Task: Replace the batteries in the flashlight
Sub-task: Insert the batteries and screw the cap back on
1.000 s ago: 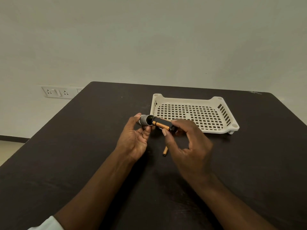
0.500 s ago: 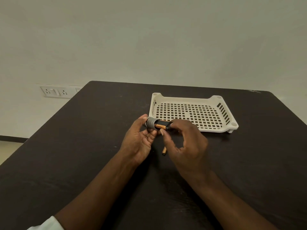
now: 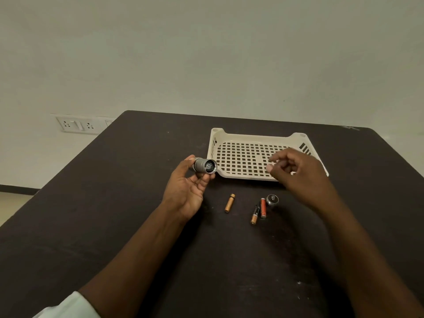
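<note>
My left hand (image 3: 187, 191) grips the grey flashlight body (image 3: 204, 165), its open end facing me with the battery holder seated inside. My right hand (image 3: 298, 171) hovers over the front of the tray with loosely curled fingers and holds nothing. On the dark table lie a gold battery (image 3: 229, 202), a black-and-gold battery (image 3: 255, 214) and a red battery (image 3: 263, 207). The flashlight's silver end cap (image 3: 272, 199) sits just right of the red battery.
A cream perforated plastic tray (image 3: 234, 157) stands behind the hands with nothing visible in it. The dark table (image 3: 114, 226) ends at a far edge near the wall. A wall socket panel (image 3: 78, 125) is at the left.
My right hand pushed the battery holder fully into the flashlight, let go and moved right over the tray. The batteries and cap it covered are now visible.
</note>
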